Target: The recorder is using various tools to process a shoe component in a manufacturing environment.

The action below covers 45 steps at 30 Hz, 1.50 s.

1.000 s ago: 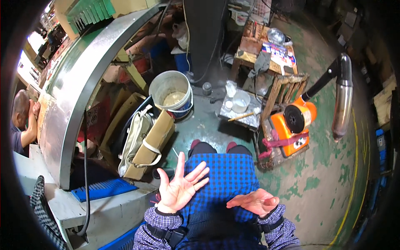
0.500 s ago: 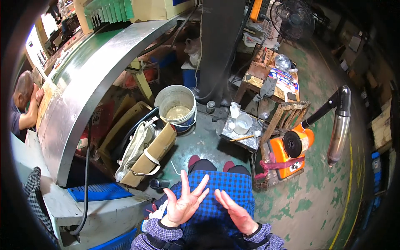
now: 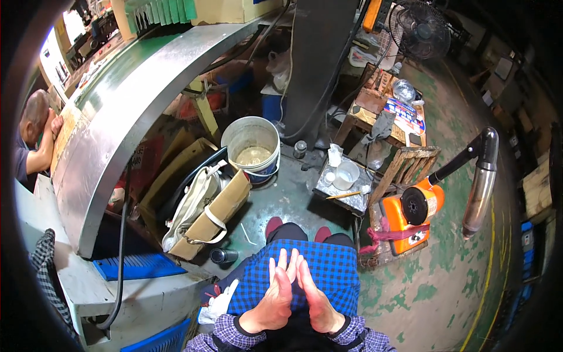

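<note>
My left hand (image 3: pixel 274 299) and my right hand (image 3: pixel 317 298) are raised over my lap, palms turned toward each other. Their fingers are stretched out, and the fingertips come close together; whether they touch I cannot tell. Neither hand holds anything. Beneath them a blue and black checked apron (image 3: pixel 328 261) covers my lap. Beside my left forearm lies what looks like a white glove (image 3: pixel 218 306). A dark cylindrical bottle (image 3: pixel 224 256) lies on the floor to the left of my knees.
Ahead stands a white bucket (image 3: pixel 251 144), with a cardboard box holding a pale bag (image 3: pixel 196 202) nearer. At right, a small stand (image 3: pixel 358 202) carries a plastic tub, beside an orange blower machine (image 3: pixel 404 220). A metal-edged bench (image 3: pixel 132 111) curves along the left, where another person (image 3: pixel 38 138) leans.
My hands have come together from apart, the left moving right and its spread fingers closing up. The view has shifted slightly.
</note>
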Motion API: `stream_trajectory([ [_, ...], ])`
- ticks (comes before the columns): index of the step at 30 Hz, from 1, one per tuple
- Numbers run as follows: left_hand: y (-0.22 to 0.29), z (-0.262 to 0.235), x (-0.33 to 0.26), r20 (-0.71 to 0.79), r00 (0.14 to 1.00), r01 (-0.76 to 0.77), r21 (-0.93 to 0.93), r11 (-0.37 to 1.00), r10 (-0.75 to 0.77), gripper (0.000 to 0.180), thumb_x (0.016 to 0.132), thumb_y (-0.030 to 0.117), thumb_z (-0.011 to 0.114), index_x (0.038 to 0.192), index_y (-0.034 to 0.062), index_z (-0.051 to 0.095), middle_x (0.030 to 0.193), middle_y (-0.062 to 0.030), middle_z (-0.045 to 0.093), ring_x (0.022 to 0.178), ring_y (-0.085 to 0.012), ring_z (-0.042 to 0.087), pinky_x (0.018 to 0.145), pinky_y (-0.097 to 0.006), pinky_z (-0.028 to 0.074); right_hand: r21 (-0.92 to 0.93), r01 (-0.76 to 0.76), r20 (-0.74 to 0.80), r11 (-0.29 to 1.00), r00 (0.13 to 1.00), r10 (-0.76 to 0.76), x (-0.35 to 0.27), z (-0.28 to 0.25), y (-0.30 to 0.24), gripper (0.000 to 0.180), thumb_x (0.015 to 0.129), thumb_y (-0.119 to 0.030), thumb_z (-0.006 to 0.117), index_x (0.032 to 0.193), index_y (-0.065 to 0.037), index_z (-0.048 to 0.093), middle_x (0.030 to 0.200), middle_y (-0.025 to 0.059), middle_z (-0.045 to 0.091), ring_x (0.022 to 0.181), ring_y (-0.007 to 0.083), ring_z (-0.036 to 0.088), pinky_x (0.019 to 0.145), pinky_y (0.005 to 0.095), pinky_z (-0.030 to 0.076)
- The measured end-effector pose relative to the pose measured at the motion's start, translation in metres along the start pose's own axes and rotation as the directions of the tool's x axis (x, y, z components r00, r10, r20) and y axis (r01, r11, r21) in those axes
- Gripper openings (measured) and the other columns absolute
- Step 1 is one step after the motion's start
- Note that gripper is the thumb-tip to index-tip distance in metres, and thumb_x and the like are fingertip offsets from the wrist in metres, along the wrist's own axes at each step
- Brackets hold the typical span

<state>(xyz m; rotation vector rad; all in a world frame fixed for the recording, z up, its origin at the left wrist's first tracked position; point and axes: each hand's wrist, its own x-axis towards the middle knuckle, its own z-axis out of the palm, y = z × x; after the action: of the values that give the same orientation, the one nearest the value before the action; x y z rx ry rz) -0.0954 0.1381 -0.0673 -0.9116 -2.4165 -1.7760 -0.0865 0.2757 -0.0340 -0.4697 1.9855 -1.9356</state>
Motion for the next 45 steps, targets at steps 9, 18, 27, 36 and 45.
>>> stream_trajectory([
  [9, 0.002, 0.003, -0.002, -0.036, 0.999, 0.009, 0.150, 0.989, -0.003, 0.073, 0.085, 0.059, 0.026, 0.138, 0.0287, -0.014, 0.142, -0.0265, 0.015, 0.127, -0.0526, 0.013, 0.093, -0.069, -0.006, 0.298, 0.035, -0.059, 0.954, 0.998, -0.018, 0.001, 0.004, 0.014, 0.103, 0.075, -0.075, 0.021, 0.138, 0.003, -0.007, 0.145, 0.0230, -0.005, 0.135, 0.0309, -0.001, 0.108, 0.0393, 0.001],
  [18, 0.007, 0.002, -0.004, 0.046, 0.991, 0.108, 0.295, 0.949, -0.127, 0.079, 0.076, 0.075, 0.020, 0.100, 0.0116, 0.061, 0.142, -0.0156, 0.025, 0.130, -0.0413, 0.017, 0.088, -0.073, -0.009, 0.611, 0.016, -0.089, 0.792, 0.995, 0.049, 0.006, -0.004, 0.009, 0.111, 0.067, -0.082, 0.023, 0.140, -0.004, -0.007, 0.147, 0.0150, -0.009, 0.136, 0.0292, -0.005, 0.109, 0.0435, 0.000],
  [27, 0.009, 0.002, -0.008, 0.049, 0.995, 0.055, 0.469, 0.881, -0.088, 0.069, 0.074, 0.076, 0.021, 0.078, 0.0189, 0.060, 0.140, -0.0134, 0.031, 0.130, -0.0364, 0.020, 0.086, -0.073, -0.010, 0.170, 0.082, -0.064, 0.982, 0.995, -0.072, -0.003, -0.003, 0.023, 0.096, 0.079, -0.072, 0.021, 0.140, -0.002, -0.002, 0.145, 0.0231, 0.000, 0.135, 0.0324, 0.002, 0.109, 0.0417, 0.006],
  [36, 0.008, -0.002, -0.011, 0.019, 0.996, 0.067, 0.550, 0.833, -0.092, 0.073, 0.071, 0.079, 0.018, 0.091, 0.0266, 0.064, 0.136, -0.0125, 0.037, 0.131, -0.0337, 0.022, 0.085, -0.074, -0.012, -0.351, 0.231, 0.061, 0.907, 0.973, -0.224, -0.004, -0.001, 0.027, 0.092, 0.080, -0.070, 0.022, 0.138, 0.002, 0.014, 0.142, 0.0241, 0.018, 0.133, 0.0391, 0.014, 0.107, 0.0493, 0.008],
  [45, 0.010, -0.005, -0.019, 0.026, 0.996, 0.066, 0.419, 0.905, -0.084, 0.066, 0.073, 0.077, 0.019, 0.066, 0.0222, 0.056, 0.134, -0.0115, 0.039, 0.131, -0.0351, 0.021, 0.082, -0.075, -0.014, -0.570, 0.180, 0.027, 0.802, 0.979, -0.200, -0.002, -0.007, 0.028, 0.086, 0.081, -0.065, 0.027, 0.135, 0.002, 0.020, 0.140, 0.0218, 0.024, 0.132, 0.0373, 0.019, 0.106, 0.0513, 0.009],
])
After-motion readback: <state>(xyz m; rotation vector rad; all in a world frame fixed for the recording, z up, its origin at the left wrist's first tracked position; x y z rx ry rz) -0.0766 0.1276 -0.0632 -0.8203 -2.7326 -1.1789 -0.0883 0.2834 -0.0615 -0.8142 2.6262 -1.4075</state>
